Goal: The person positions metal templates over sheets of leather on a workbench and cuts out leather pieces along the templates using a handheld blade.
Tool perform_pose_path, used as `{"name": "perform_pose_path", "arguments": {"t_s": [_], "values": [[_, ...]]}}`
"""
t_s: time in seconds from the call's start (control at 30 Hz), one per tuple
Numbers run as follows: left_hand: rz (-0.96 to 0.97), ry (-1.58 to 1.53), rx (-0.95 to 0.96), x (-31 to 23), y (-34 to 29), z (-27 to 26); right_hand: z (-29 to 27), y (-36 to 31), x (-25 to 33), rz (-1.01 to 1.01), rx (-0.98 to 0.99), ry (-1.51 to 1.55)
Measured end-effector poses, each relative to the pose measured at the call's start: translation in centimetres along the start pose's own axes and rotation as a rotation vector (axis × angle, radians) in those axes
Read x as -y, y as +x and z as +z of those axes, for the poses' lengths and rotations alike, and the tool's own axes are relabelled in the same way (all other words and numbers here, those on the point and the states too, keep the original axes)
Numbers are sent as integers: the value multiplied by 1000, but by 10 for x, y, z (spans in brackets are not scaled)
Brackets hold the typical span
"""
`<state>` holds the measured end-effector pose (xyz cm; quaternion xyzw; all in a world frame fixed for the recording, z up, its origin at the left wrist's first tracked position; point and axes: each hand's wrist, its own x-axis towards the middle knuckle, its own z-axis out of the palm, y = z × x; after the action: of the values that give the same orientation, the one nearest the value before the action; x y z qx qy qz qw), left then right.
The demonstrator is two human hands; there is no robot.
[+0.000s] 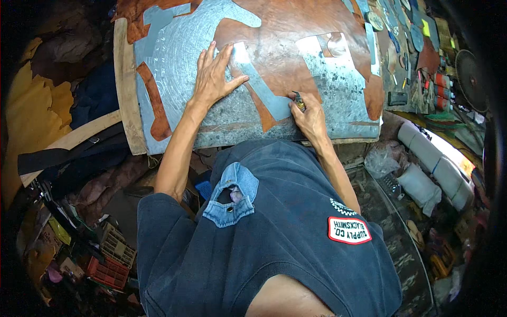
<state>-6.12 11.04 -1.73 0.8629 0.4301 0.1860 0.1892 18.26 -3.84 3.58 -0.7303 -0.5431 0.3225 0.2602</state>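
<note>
**Inspector:** Head view, the only one. What do the hands show?

**Operator:** I count two hands, both the person's own. My left hand [214, 76] lies flat, fingers spread, pressing down a grey template [259, 87], a long strip lying on the brown leather [301, 31]. The thumb points toward the strip's middle.

**Inspector:** And the right?

**Operator:** My right hand [309, 116] has its fingers pinched together around one small knife [299, 100], with a yellowish handle. Its tip meets the leather just beside the lower end of the template. Whether the blade is through the hide, I cannot tell.

**Inspector:** Where does the work lie?

**Operator:** On one grey cutting slab [174, 47], scored with curved marks, set on a wooden board [122, 79] whose edge shows at the left. The leather covers the slab's upper middle and right. I count two narrow leather offcuts on the left of the slab; one lies well left of the left hand.

**Inspector:** Anything else counted?

**Operator:** One more grey template at the top left of the slab. To the right, a crowded tool rack [417, 47]; I cannot count its items. Below it lie white rolls [433, 164], at least two. At the lower left, two small crates [113, 259], one red and one pale. Yellow sheets [37, 100] lie at the far left.
</note>
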Motion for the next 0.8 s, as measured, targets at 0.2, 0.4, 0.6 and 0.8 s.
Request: {"name": "perform_pose_path", "arguments": {"t_s": [0.2, 0.4, 0.6, 0.8], "values": [[50, 62, -42, 9, -1, 3, -20, -13, 2, -29, 121, -213], [48, 42, -32, 8, 2, 2, -17, -18, -2, -41, 155, -311], [67, 31, -49, 6, 1, 0, -16, -23, -4, -46, 129, -296], [76, 35, -52, 3, 2, -2, -16, -23, -1, -21, 121, -316]]}}
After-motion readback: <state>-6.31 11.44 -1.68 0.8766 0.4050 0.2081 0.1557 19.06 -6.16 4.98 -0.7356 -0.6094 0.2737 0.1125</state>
